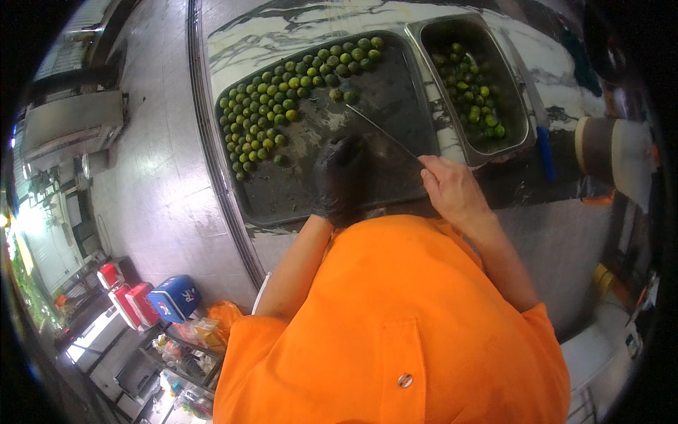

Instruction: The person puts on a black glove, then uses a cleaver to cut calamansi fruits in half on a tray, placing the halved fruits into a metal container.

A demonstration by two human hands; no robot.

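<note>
Currently, bare right hand [452, 185] closed on thin-bladed metal knife [381, 131], tip over black rectangular tray [399, 81]. Black-gloved left hand [342, 177] over tray; whether it grips something, cannot tell. Small round green limes [263, 109] lie along tray's left and far parts.

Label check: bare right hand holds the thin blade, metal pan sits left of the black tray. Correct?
No: in the head view, the metal pan sits right of the black tray. The bare right hand does hold the thin blade.
</note>
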